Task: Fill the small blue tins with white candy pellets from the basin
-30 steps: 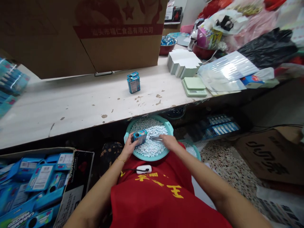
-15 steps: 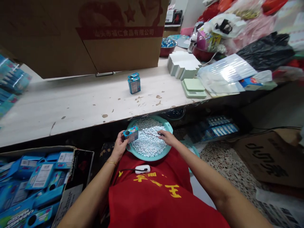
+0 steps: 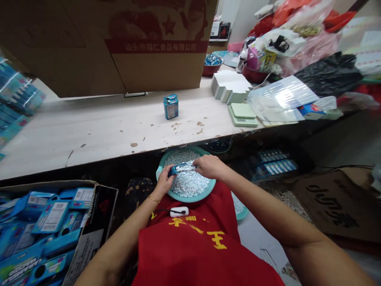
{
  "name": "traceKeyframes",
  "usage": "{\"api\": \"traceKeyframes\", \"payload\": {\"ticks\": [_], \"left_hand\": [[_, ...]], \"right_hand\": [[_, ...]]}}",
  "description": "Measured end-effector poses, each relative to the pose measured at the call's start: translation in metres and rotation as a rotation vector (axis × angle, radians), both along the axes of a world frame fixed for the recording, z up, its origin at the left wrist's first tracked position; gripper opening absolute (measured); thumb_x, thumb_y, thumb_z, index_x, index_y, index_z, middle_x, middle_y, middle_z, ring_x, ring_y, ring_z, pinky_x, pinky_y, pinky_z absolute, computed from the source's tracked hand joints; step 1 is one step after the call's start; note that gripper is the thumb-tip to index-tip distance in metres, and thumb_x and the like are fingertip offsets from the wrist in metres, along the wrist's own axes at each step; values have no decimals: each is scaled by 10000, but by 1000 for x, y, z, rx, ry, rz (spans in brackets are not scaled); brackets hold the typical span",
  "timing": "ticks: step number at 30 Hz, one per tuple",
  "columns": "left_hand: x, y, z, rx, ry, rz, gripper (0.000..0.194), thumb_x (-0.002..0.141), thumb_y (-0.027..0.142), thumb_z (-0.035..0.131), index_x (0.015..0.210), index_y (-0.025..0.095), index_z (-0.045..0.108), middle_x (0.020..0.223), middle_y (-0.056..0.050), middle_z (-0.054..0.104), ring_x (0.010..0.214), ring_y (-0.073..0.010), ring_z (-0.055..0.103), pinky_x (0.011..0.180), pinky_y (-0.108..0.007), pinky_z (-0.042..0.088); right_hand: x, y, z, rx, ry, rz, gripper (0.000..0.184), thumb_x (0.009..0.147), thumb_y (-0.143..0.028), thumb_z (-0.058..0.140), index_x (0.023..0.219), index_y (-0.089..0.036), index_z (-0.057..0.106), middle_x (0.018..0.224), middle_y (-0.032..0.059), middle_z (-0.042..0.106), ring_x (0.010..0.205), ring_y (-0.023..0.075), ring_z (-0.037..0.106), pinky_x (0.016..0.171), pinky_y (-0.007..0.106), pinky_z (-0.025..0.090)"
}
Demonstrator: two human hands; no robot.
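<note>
In my left hand (image 3: 164, 180) is a small blue box (image 3: 173, 170), tilted over a turquoise basin (image 3: 160, 161) on my lap. Small white pellets (image 3: 190, 186), which look like candies or gum, fill much of the basin. A row of the same pellets stretches from the box's open end towards my right hand (image 3: 207, 166). That hand's fingers are closed at the far end of the row; what they grip is hidden. Two small blue boxes (image 3: 171, 108) stand together on the white table (image 3: 98, 131).
A carton of blue boxes (image 3: 50, 216) is at lower left. On the table are a big cardboard box (image 3: 160, 71), a pale green scale (image 3: 243, 113), stacked white card (image 3: 230, 85) and plastic bags (image 3: 315, 55). Another basin (image 3: 242, 214) sits low at my right.
My right hand has come up from the pellets to the box, and a row of pellets now shows between the hands. My left hand has tilted the box, its open end facing right.
</note>
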State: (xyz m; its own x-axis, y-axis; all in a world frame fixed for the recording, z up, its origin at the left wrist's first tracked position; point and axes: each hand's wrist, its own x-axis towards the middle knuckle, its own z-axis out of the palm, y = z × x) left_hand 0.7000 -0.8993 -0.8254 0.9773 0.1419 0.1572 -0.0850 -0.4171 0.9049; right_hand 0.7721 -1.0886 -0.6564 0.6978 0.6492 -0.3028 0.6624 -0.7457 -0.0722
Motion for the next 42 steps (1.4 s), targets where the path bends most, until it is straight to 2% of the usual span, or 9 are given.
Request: {"api": "traceKeyframes", "payload": {"ticks": [6, 12, 18, 23, 27, 32, 34, 39, 42], "left_hand": [[-8, 4, 1, 6, -47, 9, 366, 754, 182, 540, 1117, 224, 515, 1093, -64, 544, 1048, -212, 505, 960, -388, 368], [-9, 24, 48, -80, -139, 49, 349, 779, 209, 550, 1125, 232, 510, 1109, -65, 523, 1053, -200, 506, 951, -358, 386], [106, 46, 92, -243, -203, 48, 410, 770, 261, 563, 1168, 205, 481, 1102, -71, 577, 966, -186, 568, 876, -336, 456], [219, 60, 93, -133, -132, 183, 418, 739, 148, 525, 1157, 160, 524, 1087, -101, 621, 946, -217, 595, 882, -378, 459], [243, 63, 89, -53, -90, 333, 483, 662, 80, 590, 1141, 127, 552, 1130, -160, 598, 1058, -305, 545, 965, -469, 375], [163, 99, 75, -60, -134, 415, 516, 733, 181, 588, 1234, 115, 482, 1284, -185, 462, 1018, -257, 571, 847, -380, 479], [97, 142, 69, 11, -198, 504, 477, 758, 216, 567, 1223, 136, 491, 1265, -154, 468, 1014, -229, 566, 809, -341, 494], [-117, 263, 65, 411, -2, 1088, 364, 733, 265, 575, 1062, 109, 552, 1042, -128, 562, 948, -211, 555, 896, -370, 439], [-205, 290, 55, 401, 322, 1014, 480, 704, 354, 604, 1116, 129, 506, 952, -94, 591, 831, -211, 584, 825, -387, 467]], "right_hand": [[-11, 22, 25, -89, -77, 87, 255, 768, -189, 472, 895, -139, 688, 885, 149, 693, 829, 287, 651, 681, 362, 501], [4, -40, 29, 279, -26, -55, 305, 843, -310, 450, 1084, -248, 626, 1038, 38, 677, 944, 215, 625, 810, 330, 488], [12, -99, -19, 706, 116, -317, 340, 827, -363, 484, 1102, -221, 624, 1082, 42, 664, 984, 209, 612, 857, 323, 490], [-2, -100, -54, 812, 284, -447, 384, 802, -426, 507, 1086, -209, 647, 1100, 66, 655, 1015, 238, 601, 879, 328, 484], [-7, -89, -68, 816, 364, -485, 416, 779, -451, 521, 1075, -193, 655, 1099, 81, 655, 1022, 258, 596, 899, 354, 470], [-1, -85, -100, 736, 418, -492, 475, 728, -517, 531, 1041, -186, 666, 1065, 88, 669, 992, 274, 609, 876, 361, 478], [0, -86, -118, 674, 446, -507, 515, 682, -550, 555, 1028, -187, 670, 1033, 90, 680, 956, 282, 623, 834, 354, 499], [-2, -89, -153, 574, 519, -551, 559, 557, -582, 624, 952, -192, 694, 933, 86, 707, 896, 305, 641, 721, 335, 535], [-9, -85, -157, 578, 530, -578, 525, 520, -576, 633, 881, -202, 704, 869, 81, 715, 818, 302, 656, 641, 323, 543]]}}
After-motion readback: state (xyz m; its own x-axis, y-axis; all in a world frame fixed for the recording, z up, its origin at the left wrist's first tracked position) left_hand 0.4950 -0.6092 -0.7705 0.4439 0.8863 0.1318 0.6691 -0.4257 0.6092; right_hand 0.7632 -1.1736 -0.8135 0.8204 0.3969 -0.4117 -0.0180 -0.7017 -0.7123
